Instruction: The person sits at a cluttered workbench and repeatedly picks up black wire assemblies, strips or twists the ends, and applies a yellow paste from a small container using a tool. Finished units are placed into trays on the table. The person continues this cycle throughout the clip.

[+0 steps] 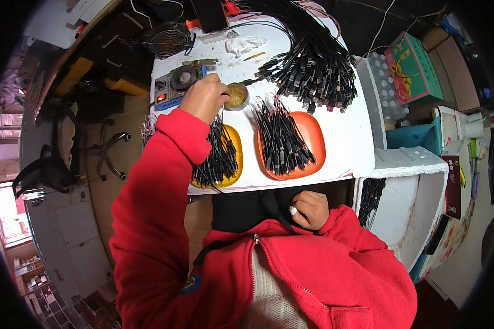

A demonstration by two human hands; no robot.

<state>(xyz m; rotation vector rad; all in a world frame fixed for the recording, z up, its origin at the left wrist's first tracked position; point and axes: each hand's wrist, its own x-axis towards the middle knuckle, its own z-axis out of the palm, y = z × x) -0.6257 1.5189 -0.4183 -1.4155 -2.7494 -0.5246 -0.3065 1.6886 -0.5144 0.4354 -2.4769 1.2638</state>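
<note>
My left hand (206, 97) reaches over the table with its fingers pinched together, beside a round tin (237, 96) of brownish-yellow paste. Whatever is in that pinch is hidden by the fingers. Just left of the hand stands a small device (177, 82) with a dial, a red-lit switch and a round dark top. Short black cables with stripped ends fill a yellow tray (239, 159) under my left wrist. More such cables (282, 137) lie in an orange tray (317, 143). My right hand (311, 209) rests curled at my lap, white tape around one finger.
A large bundle of black USB cables (318, 71) covers the table's far right. Crumpled white tissue (244, 45) and a round fan grille (169, 41) are at the back. To the right are a white foam box (403, 164), a green carton (414, 68) and plastic bottles (387, 90).
</note>
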